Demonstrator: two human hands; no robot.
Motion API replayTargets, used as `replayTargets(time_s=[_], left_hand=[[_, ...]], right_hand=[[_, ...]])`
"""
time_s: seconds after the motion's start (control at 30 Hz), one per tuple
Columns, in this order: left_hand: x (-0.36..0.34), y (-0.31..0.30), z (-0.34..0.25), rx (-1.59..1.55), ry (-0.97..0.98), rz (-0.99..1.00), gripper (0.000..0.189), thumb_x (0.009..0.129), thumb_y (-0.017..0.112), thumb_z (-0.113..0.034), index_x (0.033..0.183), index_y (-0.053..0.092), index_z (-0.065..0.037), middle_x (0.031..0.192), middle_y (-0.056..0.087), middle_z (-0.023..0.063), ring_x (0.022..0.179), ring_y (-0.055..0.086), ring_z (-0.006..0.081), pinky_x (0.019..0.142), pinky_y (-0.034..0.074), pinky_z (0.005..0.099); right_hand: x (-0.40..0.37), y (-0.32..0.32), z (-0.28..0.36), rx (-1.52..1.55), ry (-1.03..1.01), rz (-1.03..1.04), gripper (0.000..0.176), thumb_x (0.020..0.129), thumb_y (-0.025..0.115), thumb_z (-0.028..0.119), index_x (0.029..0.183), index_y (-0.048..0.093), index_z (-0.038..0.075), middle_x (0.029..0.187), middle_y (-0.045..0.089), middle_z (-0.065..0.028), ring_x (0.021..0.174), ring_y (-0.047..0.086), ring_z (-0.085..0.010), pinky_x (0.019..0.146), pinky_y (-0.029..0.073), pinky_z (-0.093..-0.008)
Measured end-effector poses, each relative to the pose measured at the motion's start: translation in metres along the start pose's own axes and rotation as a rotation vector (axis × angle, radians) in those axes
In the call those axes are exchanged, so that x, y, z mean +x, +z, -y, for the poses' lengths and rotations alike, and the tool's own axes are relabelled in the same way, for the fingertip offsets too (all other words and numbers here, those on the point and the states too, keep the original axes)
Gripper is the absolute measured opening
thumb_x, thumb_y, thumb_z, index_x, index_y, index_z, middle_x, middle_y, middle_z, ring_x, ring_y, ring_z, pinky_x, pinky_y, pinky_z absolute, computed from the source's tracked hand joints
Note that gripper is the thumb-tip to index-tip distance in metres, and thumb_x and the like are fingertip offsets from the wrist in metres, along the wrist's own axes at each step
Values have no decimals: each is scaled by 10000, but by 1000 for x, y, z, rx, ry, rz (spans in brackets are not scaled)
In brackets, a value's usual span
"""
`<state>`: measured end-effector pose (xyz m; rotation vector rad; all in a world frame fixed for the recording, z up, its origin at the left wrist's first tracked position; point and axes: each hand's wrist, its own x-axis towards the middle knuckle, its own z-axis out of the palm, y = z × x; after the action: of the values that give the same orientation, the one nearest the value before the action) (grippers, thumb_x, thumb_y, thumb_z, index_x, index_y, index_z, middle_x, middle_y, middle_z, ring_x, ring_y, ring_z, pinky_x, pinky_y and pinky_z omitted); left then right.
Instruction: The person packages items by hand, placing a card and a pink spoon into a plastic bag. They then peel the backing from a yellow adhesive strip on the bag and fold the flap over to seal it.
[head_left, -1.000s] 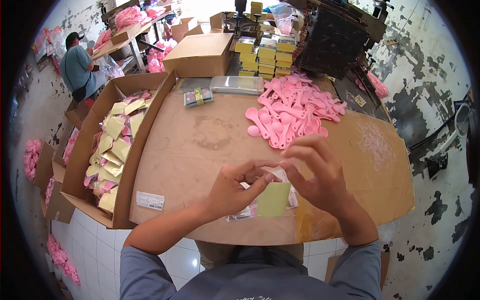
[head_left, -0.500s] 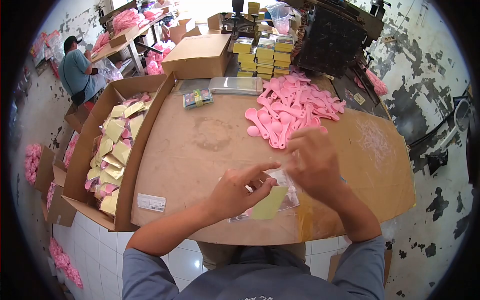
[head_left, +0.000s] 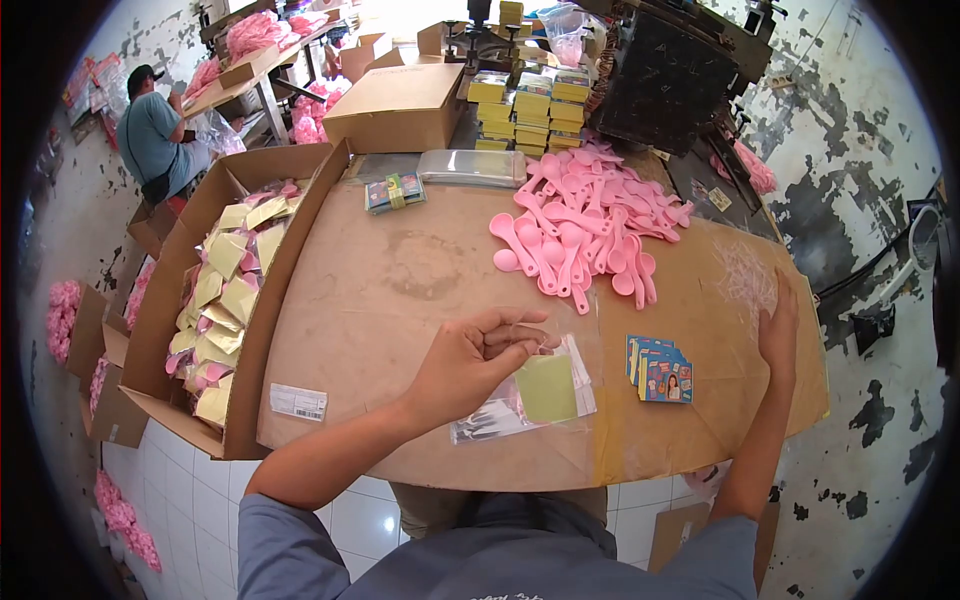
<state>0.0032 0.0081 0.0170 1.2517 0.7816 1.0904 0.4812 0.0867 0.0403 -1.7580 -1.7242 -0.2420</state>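
Note:
My left hand (head_left: 482, 360) is closed, its thumb and fingertips pinched at the upper edge of a clear plastic bag (head_left: 490, 420). A pale yellow-green card (head_left: 547, 389) lies at that bag, just below the fingertips. At the table's right side my right hand (head_left: 780, 330) is stretched out with the fingers extended, beside a heap of thin clear plastic strips (head_left: 748, 280). Nothing shows in it. Between the hands sits a small fanned stack of printed blue cards (head_left: 662, 370). Beyond them lies a pile of pink plastic spoons (head_left: 585, 215).
A long carton (head_left: 258, 390) of bagged spoons and cards stands left. At the back are a closed cardboard box (head_left: 395, 108), stacked card bundles (head_left: 530, 105), a stack of clear bags (head_left: 472, 168) and a dark machine (head_left: 665, 80). A person (head_left: 155, 135) sits at the far left.
My right hand has moved from above the bag out to the right, uncovering the printed cards and some spoons. The yellow-green card now lies flatter beneath my left hand.

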Motion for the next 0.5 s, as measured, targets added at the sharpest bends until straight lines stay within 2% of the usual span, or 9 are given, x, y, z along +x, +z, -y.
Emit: replayTargets(time_s=[0.03, 0.07, 0.13, 0.2, 0.27, 0.33, 0.43, 0.5], left_hand=[[1, 0, 0, -2, -13, -18, 350, 1044, 590, -34, 1380, 568, 62, 1183, 747, 185, 1132, 707, 184, 988, 566, 313], [1, 1, 1, -3, -27, -34, 361, 1046, 597, -41, 1390, 561, 61, 1183, 747, 186, 1128, 709, 182, 987, 567, 312], [1, 4, -1, 37, 7, -52, 372, 1049, 606, -59, 1398, 556, 60, 1176, 749, 185, 1110, 714, 180, 974, 570, 305], [0, 5, -1, 36, 34, -64, 380, 1054, 611, -79, 1403, 552, 59, 1166, 755, 170, 1090, 709, 159, 957, 568, 289], [0, 7, 2, -9, 51, -66, 384, 1062, 613, -103, 1405, 548, 56, 1151, 764, 142, 1068, 695, 118, 934, 561, 266], [1, 5, 1, 45, 54, -64, 384, 1059, 612, -96, 1405, 547, 57, 1153, 758, 163, 1058, 713, 152, 931, 572, 272], [0, 1, 4, 75, 60, -82, 384, 1059, 611, -95, 1406, 544, 56, 1175, 747, 173, 1056, 718, 161, 921, 583, 280], [-1, -1, 4, 63, 78, -110, 393, 1057, 621, -111, 1404, 544, 56, 1177, 746, 160, 1051, 710, 144, 914, 580, 278]], right_hand=[[-5, 1, 8, -164, -48, -55, 543, 872, 628, -30, 1404, 535, 33, 1401, 559, -184, 1355, 492, -380, 1168, 362, -477], [-7, 2, 20, -93, -86, -58, 515, 874, 637, -22, 1379, 554, 33, 1382, 569, -182, 1341, 504, -372, 1158, 370, -469], [-12, -4, 84, 47, -167, -68, 459, 877, 654, -5, 1330, 594, 32, 1344, 589, -178, 1315, 526, -358, 1138, 387, -454], [-25, 0, 129, 274, -270, 32, 380, 881, 704, 63, 1254, 637, 29, 1277, 620, -170, 1245, 576, -349, 1082, 430, -447], [-39, -2, 174, 480, -346, 319, 380, 895, 759, 163, 1235, 651, 32, 1203, 651, -155, 1146, 631, -325, 1012, 476, -429], [-53, 10, 207, 699, -469, 502, 449, 893, 805, 234, 1266, 656, 36, 1114, 672, -124, 1038, 655, -280, 916, 510, -395], [-64, 20, 235, 815, -408, 774, 461, 916, 796, 183, 1323, 640, 30, 1150, 677, -67, 981, 624, -138, 839, 491, -290], [-62, 30, 238, 864, -357, 823, 436, 922, 785, 131, 1319, 641, 22, 1132, 680, -51, 948, 605, -108, 822, 489, -273]])
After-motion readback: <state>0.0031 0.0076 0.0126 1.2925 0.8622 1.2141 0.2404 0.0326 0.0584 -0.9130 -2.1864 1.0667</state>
